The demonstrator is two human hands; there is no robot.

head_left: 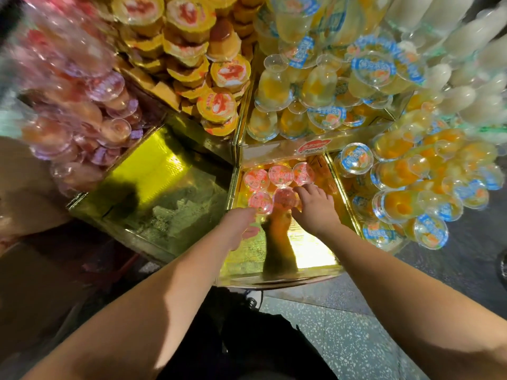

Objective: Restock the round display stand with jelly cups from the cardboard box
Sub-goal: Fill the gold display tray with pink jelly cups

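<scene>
You're looking at five pink-lidded jelly cups (280, 174) standing upright, lids up, at the back edge of a gold-lined wedge compartment of the round display stand (315, 259): three in a row along the back wall, two just in front, touching. The compartment's front half lies bare, its mirrored gold floor showing reflections.

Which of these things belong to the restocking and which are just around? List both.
In the job:
- pink-lidded jelly cups in the gold compartment
- left hand and right hand, both at the front cups

Just around:
- blue-lidded orange cups
- yellow pudding cups
- white bottles
- the gold section to the left, with no cups in it
</scene>
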